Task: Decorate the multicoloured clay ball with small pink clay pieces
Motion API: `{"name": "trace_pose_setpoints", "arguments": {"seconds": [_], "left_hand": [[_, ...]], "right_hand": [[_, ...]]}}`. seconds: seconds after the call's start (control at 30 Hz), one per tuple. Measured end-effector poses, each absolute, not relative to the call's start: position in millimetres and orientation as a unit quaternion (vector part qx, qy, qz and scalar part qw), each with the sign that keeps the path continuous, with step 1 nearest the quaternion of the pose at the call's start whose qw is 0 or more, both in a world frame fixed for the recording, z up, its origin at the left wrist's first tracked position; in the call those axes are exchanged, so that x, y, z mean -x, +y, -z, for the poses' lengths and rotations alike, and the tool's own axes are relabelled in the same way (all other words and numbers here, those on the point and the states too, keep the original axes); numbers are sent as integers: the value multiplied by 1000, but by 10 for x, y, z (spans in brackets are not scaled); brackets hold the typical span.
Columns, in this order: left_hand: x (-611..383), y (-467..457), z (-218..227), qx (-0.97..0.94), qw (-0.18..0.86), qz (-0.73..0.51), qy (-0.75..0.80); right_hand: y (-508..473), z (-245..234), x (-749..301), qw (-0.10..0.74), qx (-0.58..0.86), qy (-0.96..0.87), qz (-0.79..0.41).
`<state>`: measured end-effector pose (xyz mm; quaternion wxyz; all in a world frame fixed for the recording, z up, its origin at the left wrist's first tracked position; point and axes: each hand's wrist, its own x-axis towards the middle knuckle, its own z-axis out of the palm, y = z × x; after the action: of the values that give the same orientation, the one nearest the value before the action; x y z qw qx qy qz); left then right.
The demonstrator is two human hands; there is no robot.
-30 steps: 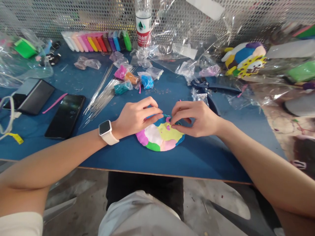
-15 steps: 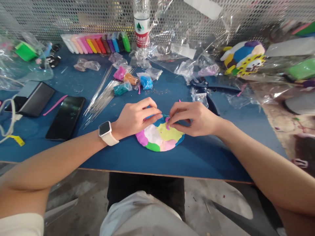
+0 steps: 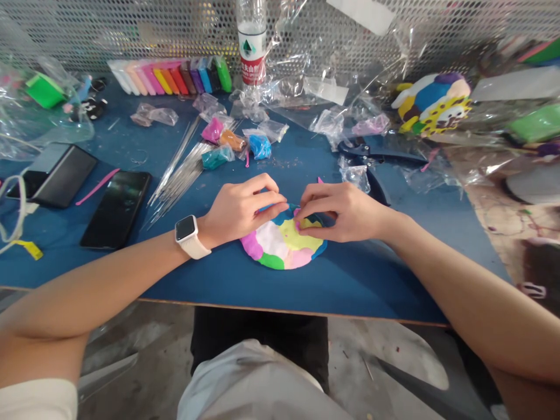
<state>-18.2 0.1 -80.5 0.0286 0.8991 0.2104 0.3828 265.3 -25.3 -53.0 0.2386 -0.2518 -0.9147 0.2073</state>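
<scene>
A flat round clay disc of pink, white, yellow, green and blue patches lies on the blue table in front of me. My left hand, with a white watch on the wrist, rests on the disc's far left edge, fingertips pinched on it. My right hand is over the disc's far right side, its thumb and forefinger pinching a small pink clay bit against the yellow patch.
Two dark phones lie at left beside thin metal rods. Small bags of coloured clay, a row of clay sticks and a bottle stand behind. Pliers, crumpled plastic and a clay figure sit at right.
My right hand has shifted a little left and down, pressing the pink bit closer onto the disc. The left hand has hardly moved.
</scene>
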Motion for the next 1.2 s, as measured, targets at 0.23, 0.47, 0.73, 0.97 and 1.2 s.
{"name": "trace_pose_setpoints", "arguments": {"seconds": [0.23,0.47,0.73,0.97,1.2], "left_hand": [[189,5,808,-901,30,-378,212],[190,7,806,-902,39,-373,215],[188,0,806,-901,39,-375,215],[190,5,826,-901,41,-373,216],[168,-64,679,-880,106,-394,245]], "right_hand": [[-237,579,-2680,248,236,-920,-192],[-260,591,-2667,268,232,-918,-179],[-258,581,-2664,271,221,-919,-183],[-258,559,-2685,254,212,-922,-201],[-252,526,-2674,298,210,-916,-164]]}}
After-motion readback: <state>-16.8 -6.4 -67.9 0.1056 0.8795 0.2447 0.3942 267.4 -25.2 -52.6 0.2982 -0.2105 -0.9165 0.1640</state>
